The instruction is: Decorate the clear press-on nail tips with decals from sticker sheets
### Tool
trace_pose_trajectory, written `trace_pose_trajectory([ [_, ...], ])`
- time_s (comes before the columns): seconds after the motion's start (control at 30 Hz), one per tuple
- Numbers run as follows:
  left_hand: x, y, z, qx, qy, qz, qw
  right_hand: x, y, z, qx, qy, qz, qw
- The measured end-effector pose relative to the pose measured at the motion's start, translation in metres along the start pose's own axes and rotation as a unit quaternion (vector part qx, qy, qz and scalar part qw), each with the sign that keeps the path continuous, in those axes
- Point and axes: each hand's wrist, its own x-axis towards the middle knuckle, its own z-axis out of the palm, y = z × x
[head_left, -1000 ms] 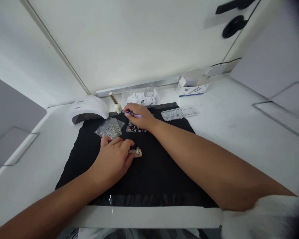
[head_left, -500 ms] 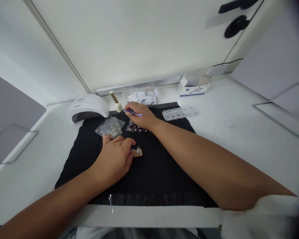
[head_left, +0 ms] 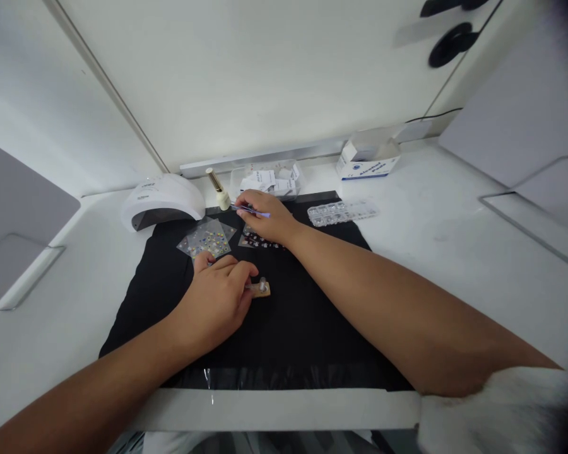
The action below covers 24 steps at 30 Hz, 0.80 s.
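My right hand is closed in a pinch around slim lilac tweezers. Their tips point left, at the base of a cream nail polish bottle with a gold cap; whether they touch it I cannot tell. Lower down, my left hand is closed on a small tan stand with a clear piece on top. Its far end is hidden by the fingers. Beyond the left fingers lie clear sheets of coloured nail gems. Under the right hand is a sheet with dark and white decorations.
A white nail lamp stands at the back left. Behind the right hand is a clear tray of packets. A clear compartment case and an alcohol pads box are farther right. A black mat covers the table's middle.
The view has shifted very slightly. Both hands keep nearly the same place and the same grips, with the tweezers still beside the bottle.
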Motion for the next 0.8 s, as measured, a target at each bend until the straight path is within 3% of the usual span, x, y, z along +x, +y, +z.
trace_pose_trajectory([
  [0.5,0.0012,-0.0021,-0.0015,0.008,-0.010,0.017,1.000,0.0005,-0.0016,-0.0002,0.002,-0.001,-0.001,1.000],
  [0.8,0.0080,-0.0018,-0.0089,0.038,-0.061,0.032,0.997,0.0015,-0.0023,-0.0003,0.001,-0.004,0.002,1.000],
])
